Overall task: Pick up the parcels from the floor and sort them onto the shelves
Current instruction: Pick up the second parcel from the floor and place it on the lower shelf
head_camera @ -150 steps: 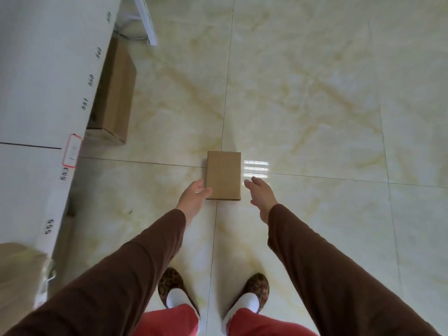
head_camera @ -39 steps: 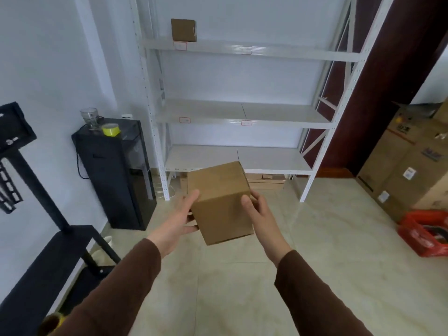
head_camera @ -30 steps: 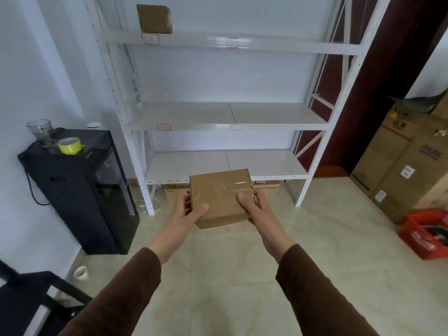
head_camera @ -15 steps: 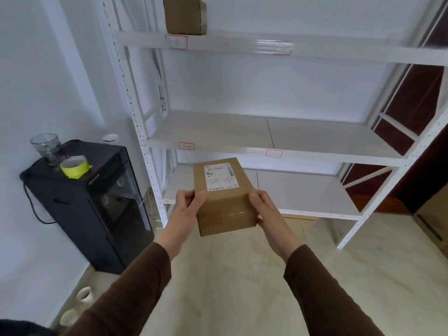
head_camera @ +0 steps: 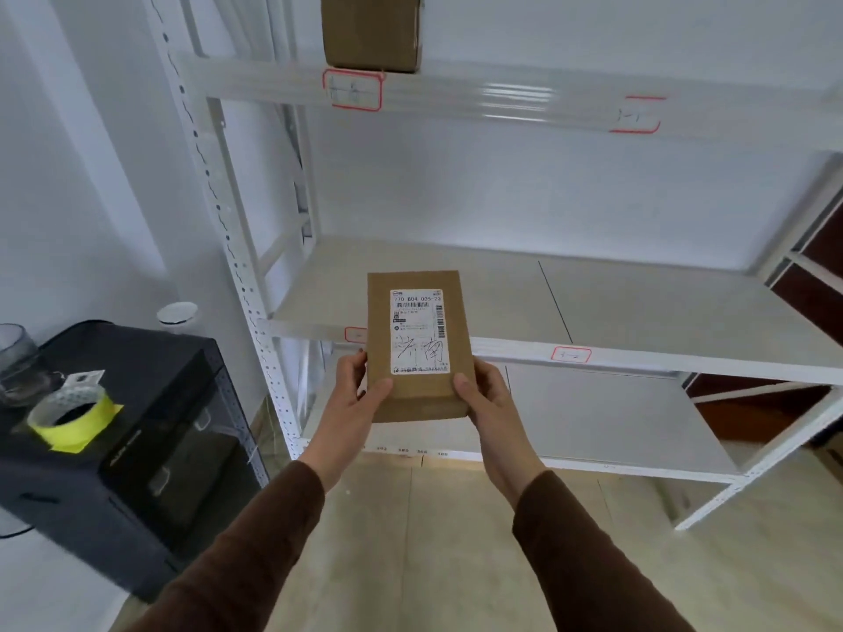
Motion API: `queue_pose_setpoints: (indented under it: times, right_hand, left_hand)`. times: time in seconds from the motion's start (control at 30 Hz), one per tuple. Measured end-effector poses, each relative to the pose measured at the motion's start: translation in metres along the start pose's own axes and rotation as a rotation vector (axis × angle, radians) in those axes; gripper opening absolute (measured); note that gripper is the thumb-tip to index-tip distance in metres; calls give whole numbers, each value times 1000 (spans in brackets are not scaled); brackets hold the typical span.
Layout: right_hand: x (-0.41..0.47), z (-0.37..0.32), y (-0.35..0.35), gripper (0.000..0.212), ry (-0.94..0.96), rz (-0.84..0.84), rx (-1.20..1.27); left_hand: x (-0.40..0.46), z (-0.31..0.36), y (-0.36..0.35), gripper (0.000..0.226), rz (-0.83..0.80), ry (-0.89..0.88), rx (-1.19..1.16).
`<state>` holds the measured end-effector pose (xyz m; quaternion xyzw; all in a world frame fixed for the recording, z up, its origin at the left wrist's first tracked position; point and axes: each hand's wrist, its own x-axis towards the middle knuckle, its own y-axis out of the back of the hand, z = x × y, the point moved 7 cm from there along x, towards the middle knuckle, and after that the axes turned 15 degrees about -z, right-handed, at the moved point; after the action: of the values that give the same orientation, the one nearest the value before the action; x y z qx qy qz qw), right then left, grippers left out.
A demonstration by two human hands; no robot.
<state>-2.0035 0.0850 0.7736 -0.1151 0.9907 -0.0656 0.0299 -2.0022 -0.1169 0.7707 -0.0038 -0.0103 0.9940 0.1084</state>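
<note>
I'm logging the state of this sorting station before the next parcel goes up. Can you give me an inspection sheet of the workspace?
Surface: middle shelf bare where visible; lower shelf also bare.
Job's things: labelled parcel held in front of the middle shelf, shipping label up; second parcel on the top shelf.
Clutter: yellow tape roll and clear glass on a black cabinet.
Grippers: left hand and right hand grip the parcel's sides.
Cables: nothing seen.
Surroundings: white wall, tiled floor, red-bordered shelf tags.
</note>
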Motion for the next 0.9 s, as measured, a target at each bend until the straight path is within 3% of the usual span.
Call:
queue_pose_setpoints:
  times: [0.2,0.53,0.9]
  right_hand:
    - [97,14,12,51,-33,52,32]
    - [275,19,28,45,-113,-27,33]
    - [370,29,16,31,-185,-78,-33]
  left_hand:
    - [91,-12,31,42,-9,55,1]
    - [250,-20,91,45,69,123,-5]
    - [332,-42,147,46,133,235,-5]
